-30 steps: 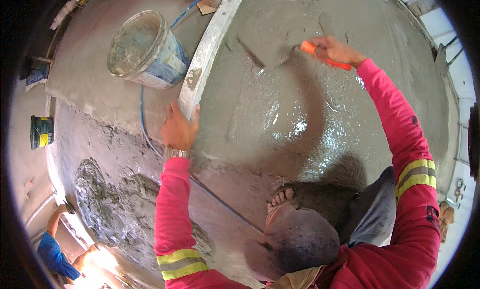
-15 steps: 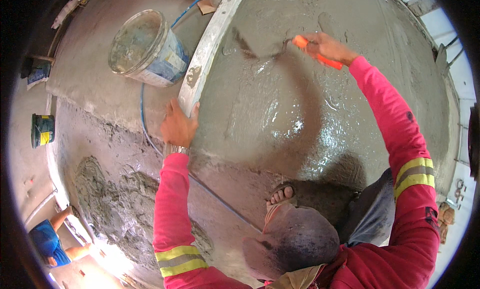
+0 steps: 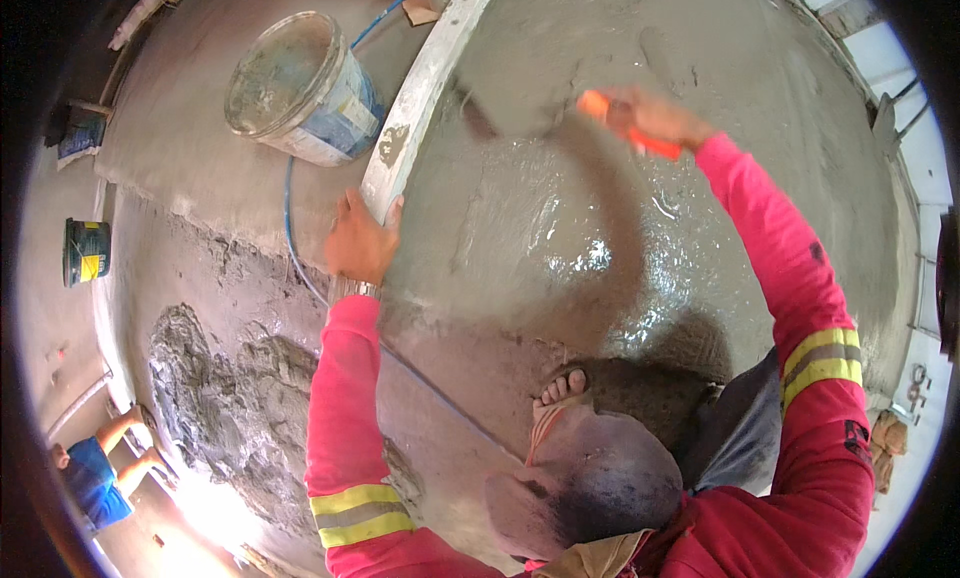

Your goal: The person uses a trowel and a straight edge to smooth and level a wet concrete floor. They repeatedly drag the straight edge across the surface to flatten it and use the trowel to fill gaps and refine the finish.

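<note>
The left hand (image 3: 360,240), a metal-banded watch (image 3: 353,287) at its wrist, grips the near end of a long pale bar (image 3: 425,93), thumb on the right edge and fingers on the left. The bar lies on the grey floor (image 3: 190,108) along the left side of a wet, glossy cement surface (image 3: 530,218) and runs away from the person. The right hand (image 3: 648,118), slightly blurred, is closed around the orange handle (image 3: 592,103) of a tool, located over the wet cement, to the right of the bar and well apart from it. The tool's working end is too indistinct to describe. A cement-stained bucket (image 3: 345,128) stands just left of the bar; contact between them cannot be determined. A blue hose (image 3: 289,218) passes beyond and below the bucket. A rough heap of wet mortar (image 3: 240,398) lies left of the left sleeve (image 3: 345,408). A co-worker in blue (image 3: 92,478) is at the lower left.
</note>
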`<action>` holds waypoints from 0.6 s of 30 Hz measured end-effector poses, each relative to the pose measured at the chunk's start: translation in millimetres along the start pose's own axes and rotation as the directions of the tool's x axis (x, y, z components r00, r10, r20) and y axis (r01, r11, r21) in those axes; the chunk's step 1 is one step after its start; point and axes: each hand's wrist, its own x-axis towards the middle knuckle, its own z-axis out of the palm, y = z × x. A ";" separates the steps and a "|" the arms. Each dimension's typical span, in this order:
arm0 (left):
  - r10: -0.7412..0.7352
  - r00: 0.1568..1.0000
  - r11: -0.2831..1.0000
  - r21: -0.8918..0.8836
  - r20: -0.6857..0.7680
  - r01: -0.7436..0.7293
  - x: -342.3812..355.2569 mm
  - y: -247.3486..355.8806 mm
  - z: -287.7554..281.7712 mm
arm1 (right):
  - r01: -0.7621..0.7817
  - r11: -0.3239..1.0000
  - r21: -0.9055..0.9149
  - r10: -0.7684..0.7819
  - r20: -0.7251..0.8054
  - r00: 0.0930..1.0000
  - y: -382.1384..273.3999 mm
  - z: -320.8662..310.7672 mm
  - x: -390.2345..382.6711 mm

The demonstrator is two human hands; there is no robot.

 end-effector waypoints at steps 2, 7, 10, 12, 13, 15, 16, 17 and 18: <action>0.004 1.000 1.000 -0.015 0.021 -0.004 0.6 3.5 1.1 | -0.053 0.999 0.011 0.054 -0.129 0.990 10.2 -18.3 22.4; -0.013 0.999 1.000 -0.013 0.040 0.013 0.6 -5.4 4.6 | -0.151 0.988 0.026 0.152 -0.014 0.988 -7.1 -21.1 36.2; 0.006 1.000 1.000 -0.026 0.021 -0.006 -2.2 -4.8 1.5 | -0.103 0.995 0.009 0.103 -0.008 0.995 -7.0 9.2 18.5; 0.007 1.000 1.000 -0.014 0.000 -0.007 -2.1 -3.9 1.6 | -0.075 0.997 -0.016 0.075 0.064 0.995 -14.8 25.5 0.6; 0.010 1.000 1.000 -0.009 -0.008 -0.010 -2.8 -2.9 2.9 | -0.063 0.998 -0.028 0.066 0.101 0.993 -18.7 33.7 -8.9; 0.011 1.000 1.000 -0.017 -0.009 -0.011 -1.9 -1.2 3.3 | -0.035 0.998 -0.049 0.044 0.197 0.979 -28.8 46.8 -25.5; 0.011 1.000 1.000 -0.019 -0.010 -0.011 -1.9 -1.1 3.1 | -0.018 0.998 -0.057 0.032 0.246 0.969 -33.1 54.0 -33.7; 0.003 1.000 1.000 -0.016 0.001 -0.003 -2.3 -1.5 2.0 | 0.003 0.998 -0.068 0.014 0.255 0.967 -35.5 65.4 -43.2; -0.006 1.000 1.000 -0.012 0.011 0.006 -2.3 -2.0 0.4 | 0.027 0.996 -0.080 -0.005 0.265 0.964 -36.0 78.1 -51.8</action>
